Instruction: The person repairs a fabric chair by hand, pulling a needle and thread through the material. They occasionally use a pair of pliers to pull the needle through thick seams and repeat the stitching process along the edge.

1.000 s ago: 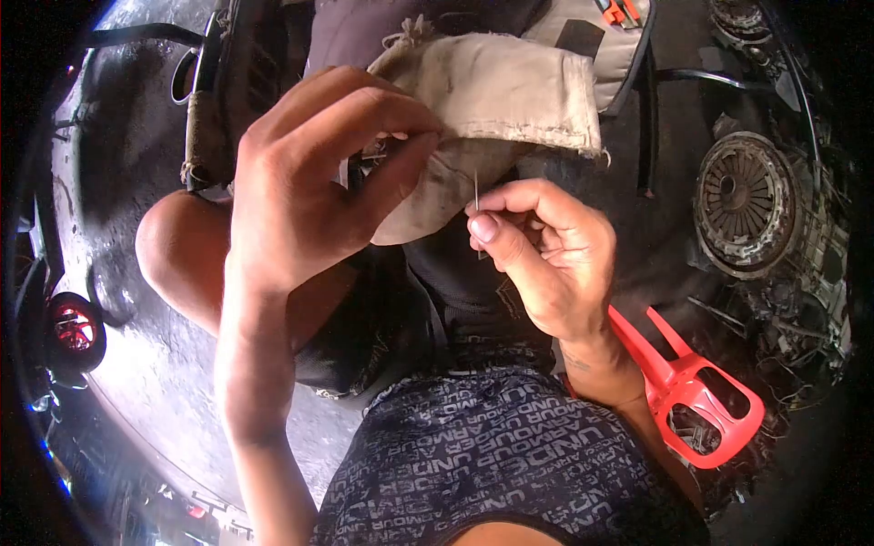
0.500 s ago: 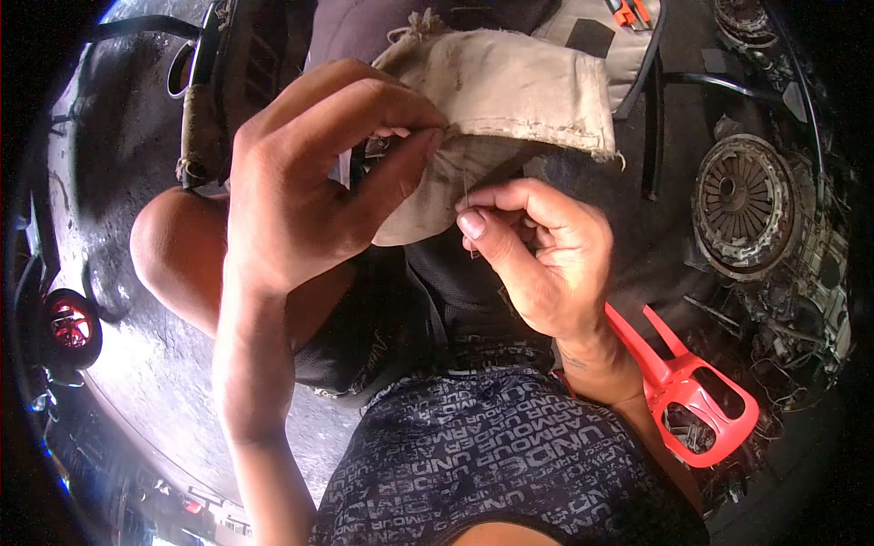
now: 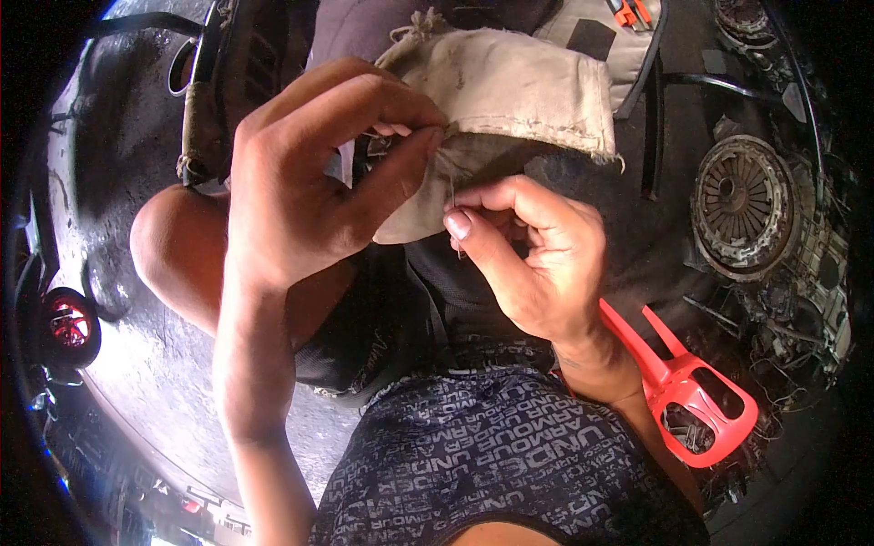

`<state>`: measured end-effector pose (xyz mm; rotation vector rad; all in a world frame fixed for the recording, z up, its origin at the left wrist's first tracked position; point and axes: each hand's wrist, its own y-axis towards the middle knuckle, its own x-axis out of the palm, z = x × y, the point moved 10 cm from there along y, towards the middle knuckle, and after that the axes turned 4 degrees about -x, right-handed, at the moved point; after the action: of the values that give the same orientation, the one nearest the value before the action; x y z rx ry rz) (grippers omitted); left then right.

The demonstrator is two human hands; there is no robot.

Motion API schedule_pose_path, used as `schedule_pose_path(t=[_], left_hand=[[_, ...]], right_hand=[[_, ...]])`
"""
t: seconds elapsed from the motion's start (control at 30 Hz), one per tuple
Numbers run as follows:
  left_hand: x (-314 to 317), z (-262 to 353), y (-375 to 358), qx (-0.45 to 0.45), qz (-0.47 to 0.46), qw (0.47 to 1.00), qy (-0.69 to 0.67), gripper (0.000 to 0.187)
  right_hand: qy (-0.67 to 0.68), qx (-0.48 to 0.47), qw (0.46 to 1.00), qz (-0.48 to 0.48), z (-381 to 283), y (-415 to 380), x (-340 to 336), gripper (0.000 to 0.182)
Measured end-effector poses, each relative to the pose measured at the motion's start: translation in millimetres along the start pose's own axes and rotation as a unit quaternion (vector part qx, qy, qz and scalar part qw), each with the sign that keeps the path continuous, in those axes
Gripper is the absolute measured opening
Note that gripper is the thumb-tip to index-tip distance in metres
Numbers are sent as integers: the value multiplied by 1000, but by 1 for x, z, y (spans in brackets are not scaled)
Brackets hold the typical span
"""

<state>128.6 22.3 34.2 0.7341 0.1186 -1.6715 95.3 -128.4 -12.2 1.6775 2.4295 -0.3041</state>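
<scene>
A piece of beige canvas cloth [image 3: 528,82] with a stitched seam along its lower edge and frayed threads at the top hangs before me. My left hand [image 3: 305,173] is closed in a pinch on the cloth at the left end of that seam. Just below and to the right, my right hand [image 3: 546,259] pinches a thin needle [image 3: 452,189] between thumb and forefinger. The needle stands nearly upright, its upper part in front of the lower fold of the cloth and its other end showing under my thumb.
A round clutch pressure plate [image 3: 742,205] lies at the right among greasy metal parts. Nearer is a red plastic frame [image 3: 706,414]. An orange-handled tool [image 3: 628,13] rests at the top right. A black chair frame [image 3: 196,118] stands at the upper left.
My right hand has shifted slightly left with the needle, nearer to my left hand. My left hand and the cloth have stayed almost still.
</scene>
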Motion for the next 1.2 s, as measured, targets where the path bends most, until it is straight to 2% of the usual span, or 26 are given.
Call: schedule_pose_path(t=[0.2, 0.3, 0.4, 0.6, 0.8, 0.9, 1.2], left_hand=[[1, -4, -1, -28, -3, 999, -17, 13], [1, -4, -1, -27, -2, 999, -17, 13], [0, -3, 0, -24, -1, 1000, -11, 13], [1, -3, 0, -33, 0, 999, -13, 13], [0, -4, -1, -33, 4, 999, -20, 12], [0, -5, -1, -39, 5, 999, -21, 11], [-1, -5, -1, -49, 5, 999, -20, 12]], right_hand=[[5, 9, 1000, -4, 1, 2, 2, 8], [29, -13, 999, 41, 3, 3, -1, 8], [7, 8, 1000, -1, 0, 3, 2, 8], [3, 2, 1000, -7, 2, 3, 3, 9], [36, -26, 998, 39, 0, 5, 1, 7], [23, -9, 1000, 6, -1, 4, 3, 9], [41, 4, 999, 29, 1, 4, 4, 8]])
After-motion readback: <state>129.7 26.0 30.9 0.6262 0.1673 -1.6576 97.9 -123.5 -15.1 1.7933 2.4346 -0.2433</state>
